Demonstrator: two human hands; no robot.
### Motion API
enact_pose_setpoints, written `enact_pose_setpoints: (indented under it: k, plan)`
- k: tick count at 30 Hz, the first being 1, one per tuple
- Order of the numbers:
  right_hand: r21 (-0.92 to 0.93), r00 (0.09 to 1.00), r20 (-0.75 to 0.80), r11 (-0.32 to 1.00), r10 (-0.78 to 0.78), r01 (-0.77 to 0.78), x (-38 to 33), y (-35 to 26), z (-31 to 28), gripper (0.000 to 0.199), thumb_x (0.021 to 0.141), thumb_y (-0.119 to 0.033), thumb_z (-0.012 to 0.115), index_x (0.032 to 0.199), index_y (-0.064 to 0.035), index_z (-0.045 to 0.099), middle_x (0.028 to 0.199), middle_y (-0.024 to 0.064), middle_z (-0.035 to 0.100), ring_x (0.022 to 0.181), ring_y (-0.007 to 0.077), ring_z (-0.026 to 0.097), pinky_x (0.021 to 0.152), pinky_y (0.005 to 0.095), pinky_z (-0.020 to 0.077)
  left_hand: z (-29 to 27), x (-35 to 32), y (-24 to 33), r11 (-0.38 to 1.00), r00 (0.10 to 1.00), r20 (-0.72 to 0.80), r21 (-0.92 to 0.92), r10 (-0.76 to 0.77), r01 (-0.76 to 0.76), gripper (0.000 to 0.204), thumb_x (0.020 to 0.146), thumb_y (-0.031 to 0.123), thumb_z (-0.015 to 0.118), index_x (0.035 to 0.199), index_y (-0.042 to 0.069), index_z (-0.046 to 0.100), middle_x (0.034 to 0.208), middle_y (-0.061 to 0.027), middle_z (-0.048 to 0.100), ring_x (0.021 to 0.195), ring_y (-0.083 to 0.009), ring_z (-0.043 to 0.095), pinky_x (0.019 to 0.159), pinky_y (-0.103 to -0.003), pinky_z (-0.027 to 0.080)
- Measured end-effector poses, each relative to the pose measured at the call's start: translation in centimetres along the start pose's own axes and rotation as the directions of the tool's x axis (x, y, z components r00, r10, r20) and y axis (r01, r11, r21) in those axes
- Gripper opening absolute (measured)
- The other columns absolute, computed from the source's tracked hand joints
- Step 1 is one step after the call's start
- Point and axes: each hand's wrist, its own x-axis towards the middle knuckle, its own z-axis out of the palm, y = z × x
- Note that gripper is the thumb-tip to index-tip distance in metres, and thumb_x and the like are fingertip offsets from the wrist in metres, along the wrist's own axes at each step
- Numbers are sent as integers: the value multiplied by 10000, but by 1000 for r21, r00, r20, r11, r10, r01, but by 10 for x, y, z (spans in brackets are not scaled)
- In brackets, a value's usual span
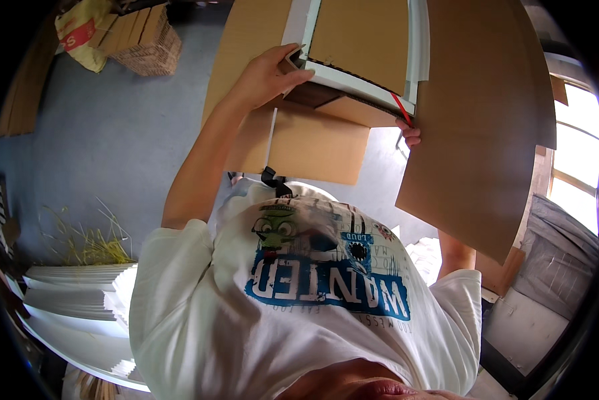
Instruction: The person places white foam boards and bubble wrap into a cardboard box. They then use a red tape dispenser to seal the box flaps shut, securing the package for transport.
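An open cardboard box point(326, 150) stands in front of me with its flaps spread. Inside its top lies a brown cardboard panel point(359, 40), edged by white strips point(359, 81). My left hand point(267, 79) pinches a short angled edge piece point(293, 59) at the near left corner of the white edging, thumb below and fingers above. At the near right corner, my right hand point(410, 133) shows only curled fingers beside the big right flap point(479, 133), which hides its forearm. A thin red strip point(402, 110) runs from those fingers up across the white edging.
Stacked white strips point(79, 300) lie at the lower left, near yellow strapping scraps point(93, 243) on the grey floor point(113, 147). Bundled cardboard point(143, 43) and a yellow sack point(83, 33) stand far left. A grey cover point(556, 257) drapes something at right.
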Motion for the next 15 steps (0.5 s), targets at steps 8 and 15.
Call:
enact_pose_setpoints:
  k: [8, 15]
  plan:
    - [4, 1000, -28, 1000, -7, 7, 1, -2, -3, 307, 1023, -298, 409, 1049, -33, 561, 865, 88, 603, 820, 213, 587, 716, 352, 508, 12, 5, -45, 992, 999, -41, -126, -19, 14, 665, 849, 239, 750, 1435, 114, 460, 1065, -48, 649, 851, -89, 571, 762, -252, 484]
    - [16, 999, -53, 1000, -6, 7, 0, -6, -9, 323, 1025, -310, 400, 1070, -33, 560, 879, 91, 611, 832, 215, 595, 720, 354, 513, 24, 1, -46, 1000, 989, -146, 7, 13, -12, 820, 705, 385, 845, 1376, 58, 503, 943, -94, 698, 846, -193, 661, 780, -312, 524]
